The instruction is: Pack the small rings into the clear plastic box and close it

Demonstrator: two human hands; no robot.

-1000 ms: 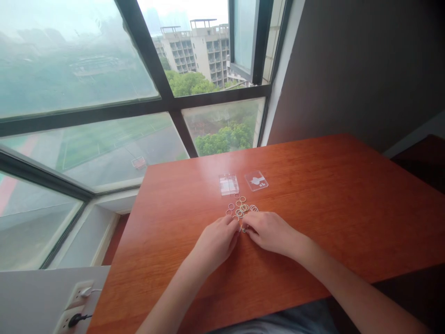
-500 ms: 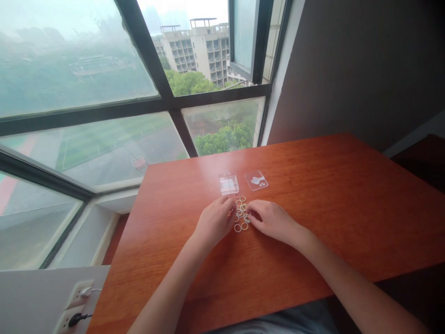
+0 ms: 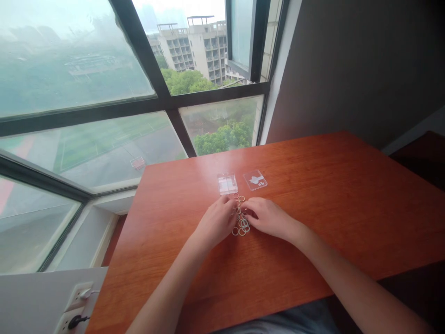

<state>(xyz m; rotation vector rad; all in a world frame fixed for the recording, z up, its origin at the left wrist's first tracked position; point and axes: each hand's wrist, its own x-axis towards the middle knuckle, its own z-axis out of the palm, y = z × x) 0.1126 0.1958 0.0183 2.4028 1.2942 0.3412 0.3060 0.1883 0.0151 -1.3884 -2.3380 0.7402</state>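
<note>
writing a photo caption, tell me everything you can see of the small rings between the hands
The small rings are thin and round, mostly pale, one pinkish; their material is unclear. Those in sight lie on the reddish-brown table, several overlapping, between the left hand and right hand. Fingers hide some; exact contact is unclear.

forearms (image 3: 181, 273): bare | fingers (image 3: 249, 203): bare | lap clothing (image 3: 281, 323): grey-blue (blurred, dimly lit)
</note>
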